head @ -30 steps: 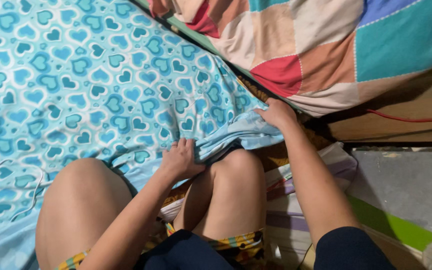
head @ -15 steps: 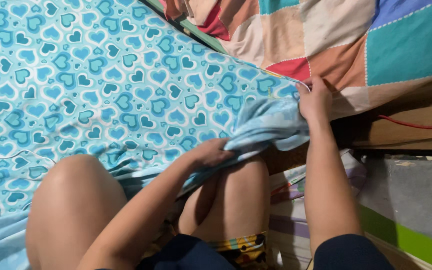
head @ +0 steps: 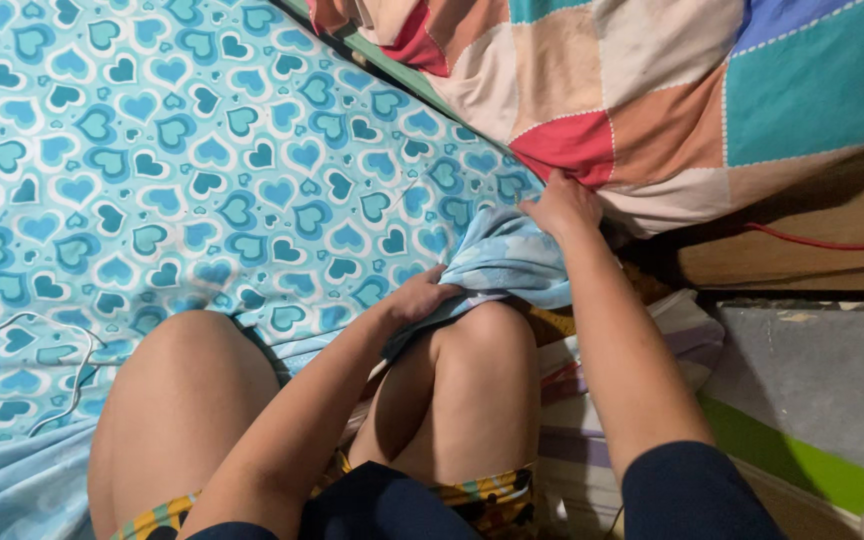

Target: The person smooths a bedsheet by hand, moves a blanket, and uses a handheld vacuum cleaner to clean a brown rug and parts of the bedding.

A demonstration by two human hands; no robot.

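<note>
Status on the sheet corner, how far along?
Done: the heart sheet lies flat across most of the mattress. In hand: left hand and right hand grip the bunched corner above the knee. Left: that corner is loose, not yet pulled over the mattress edge beside the patchwork blanket.

Both forearms reach forward over the bare knees. The left hand (head: 420,296) sits just above the right knee, knuckles up, fingers (head: 439,280) curled under in a pinch. The right hand (head: 562,208) stretches further ahead and right of it, arm nearly straight, fingers closed tight.
</note>
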